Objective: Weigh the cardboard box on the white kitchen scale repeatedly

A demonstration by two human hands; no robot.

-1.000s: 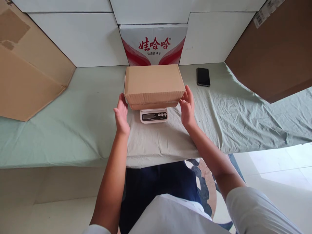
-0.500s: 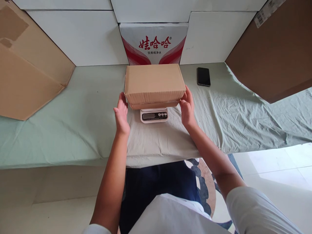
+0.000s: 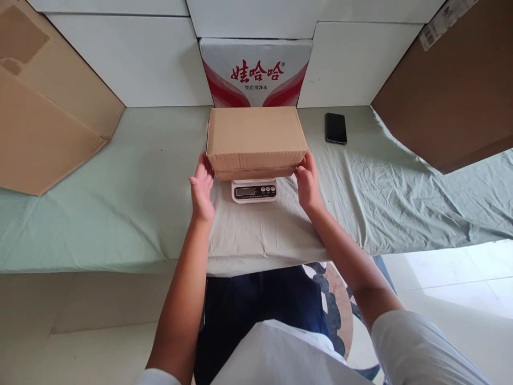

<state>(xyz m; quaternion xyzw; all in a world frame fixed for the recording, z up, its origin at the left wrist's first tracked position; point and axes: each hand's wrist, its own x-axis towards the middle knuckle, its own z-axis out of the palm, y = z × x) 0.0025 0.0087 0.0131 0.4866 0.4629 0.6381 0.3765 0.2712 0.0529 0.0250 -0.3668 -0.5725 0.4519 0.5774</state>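
A closed brown cardboard box [image 3: 256, 131] rests over a small white kitchen scale [image 3: 254, 191], covering its platform. Only the scale's front panel, with a dark display and buttons, shows. My left hand [image 3: 203, 187] lies along the box's left side, fingers straight against it and partly hidden by its edge, thumb sticking out. At the opposite end my right hand [image 3: 308, 182] holds the front right corner, thumb at the lower front edge and fingers on the side. Together both hands hold the box between them.
Behind the box stands a white and red printed carton [image 3: 256, 75] against white panels. A black phone [image 3: 335, 128] lies to the right on the green cloth [image 3: 160, 214]. Large brown cartons flank the table, one at the left [image 3: 60, 117] and another at the right [image 3: 444, 101].
My left fingers have come in closer against the box's left side. The box and scale stay in place; the view has shifted slightly.
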